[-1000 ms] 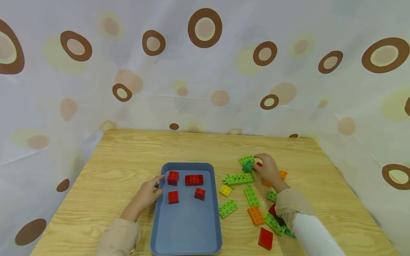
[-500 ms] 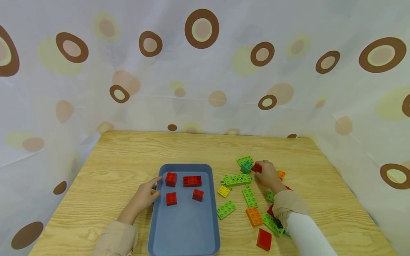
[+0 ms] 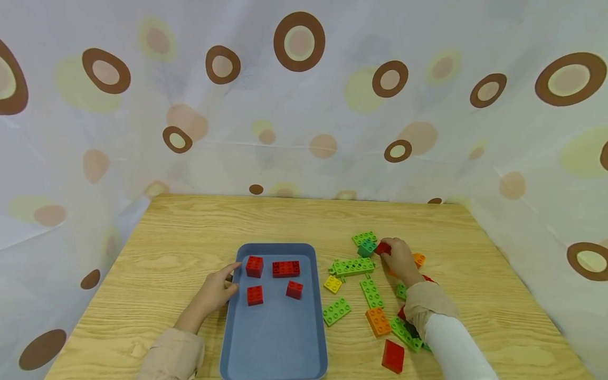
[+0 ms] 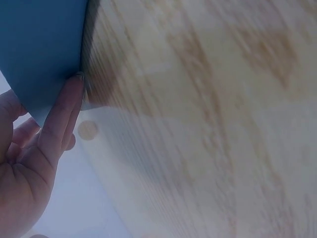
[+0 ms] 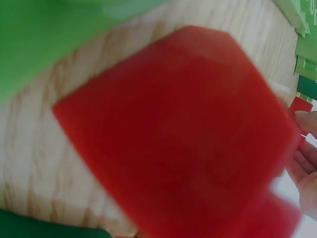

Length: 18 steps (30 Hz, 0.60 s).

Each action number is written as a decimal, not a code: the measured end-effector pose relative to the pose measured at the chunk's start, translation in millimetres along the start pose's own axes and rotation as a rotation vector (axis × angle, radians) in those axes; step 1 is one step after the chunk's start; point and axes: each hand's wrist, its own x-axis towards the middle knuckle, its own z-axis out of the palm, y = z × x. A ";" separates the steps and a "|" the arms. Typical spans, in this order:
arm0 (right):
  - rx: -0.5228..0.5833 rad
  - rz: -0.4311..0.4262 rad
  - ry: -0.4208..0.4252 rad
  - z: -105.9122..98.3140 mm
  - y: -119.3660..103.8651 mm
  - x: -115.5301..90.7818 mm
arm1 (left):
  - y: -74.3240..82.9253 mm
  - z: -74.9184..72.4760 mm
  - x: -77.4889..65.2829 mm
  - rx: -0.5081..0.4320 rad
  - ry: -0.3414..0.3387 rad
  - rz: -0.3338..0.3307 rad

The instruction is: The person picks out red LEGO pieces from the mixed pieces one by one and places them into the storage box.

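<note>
Right arm stretched forward; right hand (image 3: 400, 259) pinches red brick (image 3: 382, 248) just beside teal brick (image 3: 367, 248). Left hand (image 3: 214, 290), grasping nothing, touches left rim of tray (image 3: 273, 343). Left wrist view gives us tray's outer wall, hidden in head view. Inside tray: four red bricks (image 3: 286, 269).

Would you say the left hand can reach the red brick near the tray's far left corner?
Probably yes: only the rim of the blue-grey tray separates the left hand from that red brick.
</note>
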 end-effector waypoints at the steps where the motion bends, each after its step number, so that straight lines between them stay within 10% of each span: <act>1: 0.001 0.004 -0.001 -0.1 0.0 -0.5 | 0.1 0.0 -0.2 0.001 0.001 0.000; 18: 0.136 -0.039 0.148 -20.4 -14.9 -7.5 | -3.2 1.9 1.2 -0.011 0.011 -0.021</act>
